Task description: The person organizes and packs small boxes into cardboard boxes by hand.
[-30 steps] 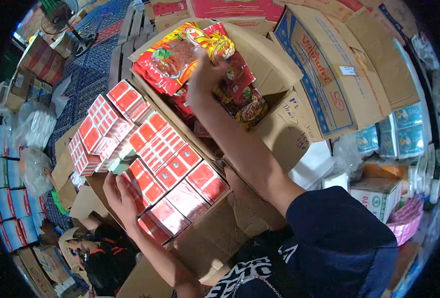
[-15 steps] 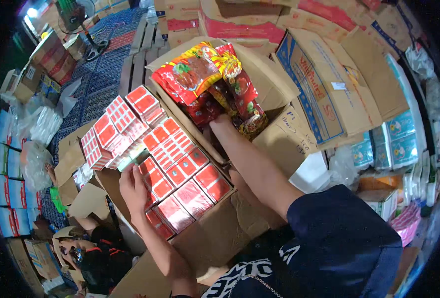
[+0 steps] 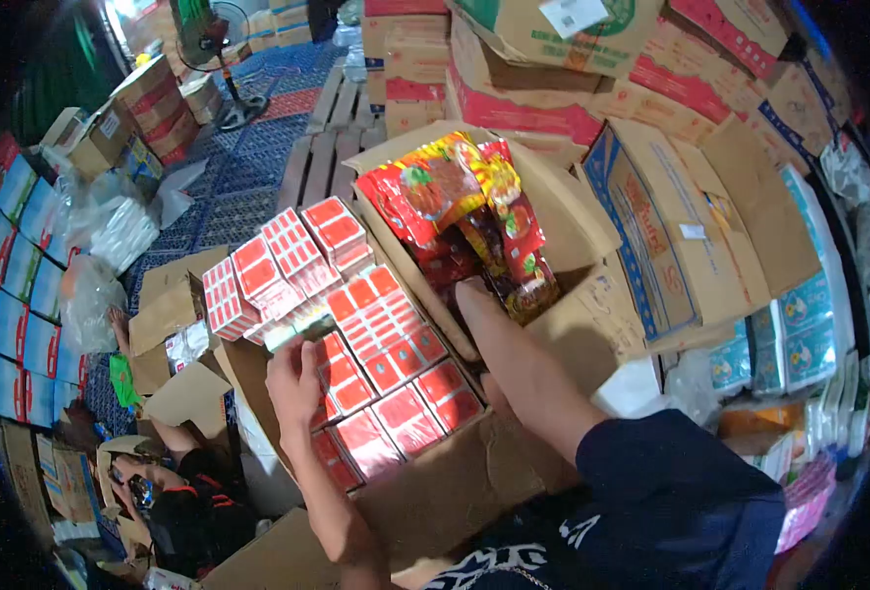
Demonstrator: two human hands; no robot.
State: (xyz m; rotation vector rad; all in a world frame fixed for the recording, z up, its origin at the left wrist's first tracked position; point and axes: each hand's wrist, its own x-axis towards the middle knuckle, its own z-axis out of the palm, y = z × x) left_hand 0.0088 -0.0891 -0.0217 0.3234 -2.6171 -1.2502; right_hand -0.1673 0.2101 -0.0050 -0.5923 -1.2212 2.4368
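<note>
Reaching in among red packets point(image 3: 437, 192), right hand point(image 3: 470, 295) mostly hidden, grip impossible to tell, left hand point(image 3: 295, 383) loosely curled beside red boxes point(image 3: 400, 417)

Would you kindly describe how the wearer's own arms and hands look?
The left hand is ungloved, its forearm bare. The right forearm is bare below a short, dark navy sleeve; the right hand is hidden. White markings show on the shirt front.
</note>
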